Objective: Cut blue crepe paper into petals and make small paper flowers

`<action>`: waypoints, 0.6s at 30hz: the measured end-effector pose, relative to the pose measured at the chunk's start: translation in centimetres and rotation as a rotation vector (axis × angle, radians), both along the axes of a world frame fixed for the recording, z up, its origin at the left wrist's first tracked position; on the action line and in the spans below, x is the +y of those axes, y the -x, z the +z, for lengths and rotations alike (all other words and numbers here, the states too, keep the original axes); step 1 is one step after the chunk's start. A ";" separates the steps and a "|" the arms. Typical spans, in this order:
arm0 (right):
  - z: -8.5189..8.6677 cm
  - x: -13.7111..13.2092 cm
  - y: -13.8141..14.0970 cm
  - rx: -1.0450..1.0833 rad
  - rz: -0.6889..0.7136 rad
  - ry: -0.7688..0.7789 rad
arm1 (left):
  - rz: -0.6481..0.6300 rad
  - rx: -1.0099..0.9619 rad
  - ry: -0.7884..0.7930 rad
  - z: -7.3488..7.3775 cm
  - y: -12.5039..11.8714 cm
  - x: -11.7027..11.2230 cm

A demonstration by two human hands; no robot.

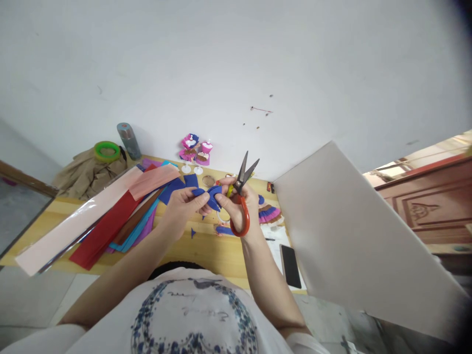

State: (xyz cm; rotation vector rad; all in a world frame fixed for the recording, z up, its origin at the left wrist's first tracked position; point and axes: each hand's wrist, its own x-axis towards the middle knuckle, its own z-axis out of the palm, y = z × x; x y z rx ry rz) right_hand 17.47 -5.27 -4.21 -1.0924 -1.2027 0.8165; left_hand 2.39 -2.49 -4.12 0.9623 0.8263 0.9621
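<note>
Above the wooden table, a small piece of folded blue crepe paper point(213, 199) is pinched between both of my hands. My left hand point(181, 206) grips its left side between thumb and fingers. My right hand point(252, 200) presses the right side with thumb and fingertips, and also carries a pair of scissors point(243, 216) by an orange-red handle. The scissor blades stand apart and point up, away from the paper. Under my hands lie a blue strip point(225, 230) and a small blue scrap point(193, 233).
Sheets of coloured crepe paper point(106, 226) cover the left of the table point(206, 255). Behind stand small paper dress figures point(190, 147), a flask point(129, 140) and a green tape roll point(106, 151) on brown cloth. At right are a phone point(290, 265), ruffled paper point(269, 214) and a white board point(346, 221).
</note>
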 end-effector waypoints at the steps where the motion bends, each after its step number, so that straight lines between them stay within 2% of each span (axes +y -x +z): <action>1: 0.0 0.0 0.0 -0.010 -0.003 0.003 | -0.003 -0.012 0.009 -0.1 0.1 0.0; 5: -0.1 -0.1 -0.2 -0.019 -0.021 0.021 | -0.014 -0.051 0.024 -0.5 0.4 -0.1; 9: -0.2 -0.1 -0.2 -0.001 -0.009 0.015 | -0.003 0.001 -0.048 -0.8 0.4 -0.3; 14: -0.2 -0.1 0.1 0.039 -0.025 0.017 | 0.058 0.090 -0.155 -0.4 0.2 -0.5; 18: -0.2 -0.4 0.0 -0.005 -0.023 -0.004 | 0.068 0.126 -0.208 -0.6 0.2 -0.5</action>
